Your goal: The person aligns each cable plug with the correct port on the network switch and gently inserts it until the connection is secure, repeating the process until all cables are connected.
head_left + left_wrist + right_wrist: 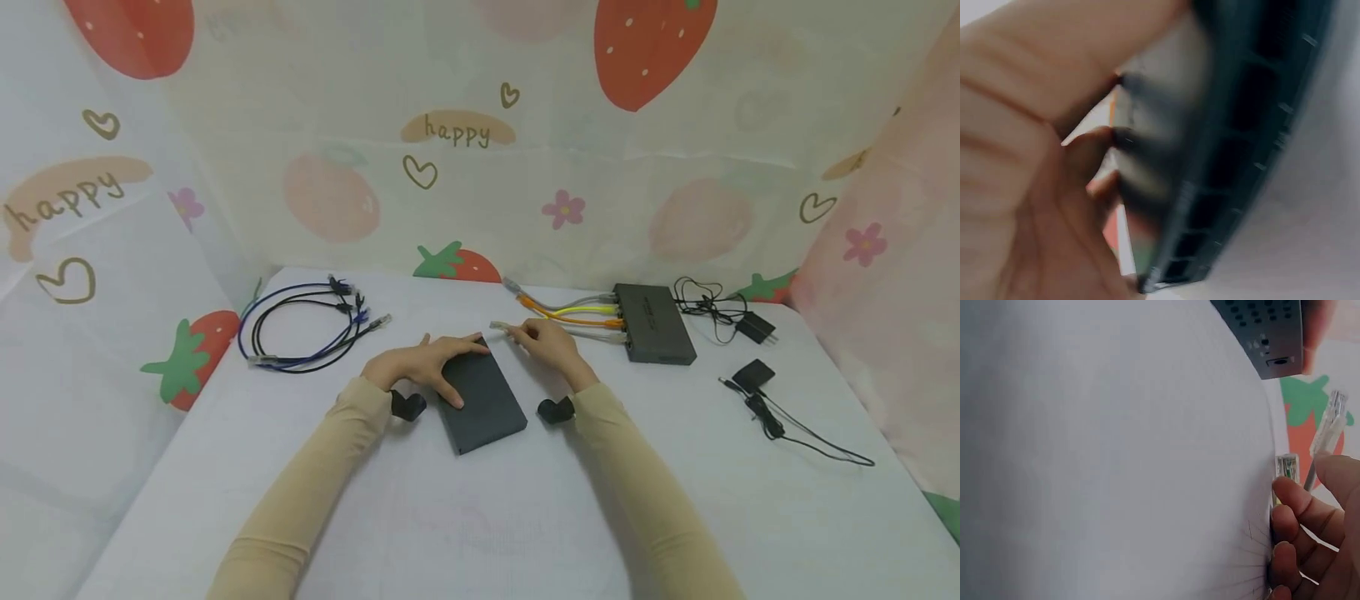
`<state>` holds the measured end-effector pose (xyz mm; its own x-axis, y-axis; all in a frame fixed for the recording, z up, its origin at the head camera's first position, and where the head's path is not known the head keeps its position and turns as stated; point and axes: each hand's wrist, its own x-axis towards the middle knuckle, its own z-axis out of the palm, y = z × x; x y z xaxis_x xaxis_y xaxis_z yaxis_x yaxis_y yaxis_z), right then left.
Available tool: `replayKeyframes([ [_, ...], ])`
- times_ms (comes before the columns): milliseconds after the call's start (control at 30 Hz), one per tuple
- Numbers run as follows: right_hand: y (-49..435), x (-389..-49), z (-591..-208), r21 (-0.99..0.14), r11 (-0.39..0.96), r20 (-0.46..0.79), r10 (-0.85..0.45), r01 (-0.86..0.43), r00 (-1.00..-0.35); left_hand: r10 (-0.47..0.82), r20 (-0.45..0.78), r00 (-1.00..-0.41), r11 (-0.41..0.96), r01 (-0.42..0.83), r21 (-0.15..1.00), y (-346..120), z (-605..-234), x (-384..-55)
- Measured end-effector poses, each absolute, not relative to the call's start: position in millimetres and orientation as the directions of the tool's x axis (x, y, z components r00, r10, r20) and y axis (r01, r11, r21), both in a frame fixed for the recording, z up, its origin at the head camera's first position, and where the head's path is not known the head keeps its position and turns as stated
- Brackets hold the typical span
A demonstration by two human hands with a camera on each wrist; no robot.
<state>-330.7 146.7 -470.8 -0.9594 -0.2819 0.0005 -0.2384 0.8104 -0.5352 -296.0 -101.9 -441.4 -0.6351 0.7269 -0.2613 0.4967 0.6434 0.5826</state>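
My left hand (420,367) grips a black network switch (486,404), thumb and fingers spread over its casing. A row of dark ports (1250,100) runs along the edge in the left wrist view, which is blurred. Just right of this switch, my right hand (553,346) pinches a grey network cable near its clear plug (1330,422), which points up in the right wrist view. Another clear plug (1287,465) shows behind those fingers. In that view the switch's end (1269,344) has vent holes and a round socket.
A second black switch (656,325) at the back right has grey, yellow and orange cables (573,317) plugged into its left side. Two black power adapters (755,327) (753,377) with cords lie to its right. Coiled blue and black cables (300,364) lie at the back left.
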Motion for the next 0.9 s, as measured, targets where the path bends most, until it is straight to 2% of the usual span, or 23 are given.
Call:
replayKeyframes([
  [167, 147.5, -332.9, -469.8, -0.512, 0.830, -0.014, -0.264, -0.220, -0.964, 0.747, -0.319, -0.584, 0.637, 0.489, 0.595, -95.4, -434.2, -298.6],
  [267, 147.0, -333.8, -470.0, -0.505, 0.836, -0.013, -0.258, -0.216, -0.966, 0.747, -0.315, -0.586, 0.636, 0.492, 0.594, -93.9, -432.6, -295.1],
  [333, 146.5, -333.9, -470.7, -0.503, 0.837, -0.013, -0.258, -0.216, -0.966, 0.718, -0.305, -0.625, 0.666, 0.491, 0.562, -94.2, -433.0, -288.7],
  [433, 146.5, -333.5, -472.0, -0.514, 0.830, -0.011, -0.258, -0.216, -0.966, 0.618, -0.273, -0.737, 0.748, 0.445, 0.493, -94.6, -436.2, -274.4],
  [500, 146.3, -332.6, -472.7, -0.524, 0.825, -0.007, -0.254, -0.213, -0.967, 0.541, -0.244, -0.805, 0.786, 0.381, 0.487, -93.5, -441.2, -264.3],
  [567, 146.5, -332.0, -473.0, -0.533, 0.819, 0.000, -0.251, -0.212, -0.968, 0.494, -0.215, -0.843, 0.792, 0.333, 0.511, -90.8, -447.7, -256.4],
  [667, 146.6, -331.9, -473.3, -0.532, 0.818, 0.012, -0.249, -0.217, -0.968, 0.473, -0.185, -0.861, 0.782, 0.314, 0.539, -86.8, -458.3, -249.7],
  [900, 146.7, -333.5, -474.6, -0.530, 0.819, -0.003, -0.261, -0.220, -0.965, 0.513, -0.125, -0.849, 0.732, 0.357, 0.581, -83.0, -470.7, -253.2],
])
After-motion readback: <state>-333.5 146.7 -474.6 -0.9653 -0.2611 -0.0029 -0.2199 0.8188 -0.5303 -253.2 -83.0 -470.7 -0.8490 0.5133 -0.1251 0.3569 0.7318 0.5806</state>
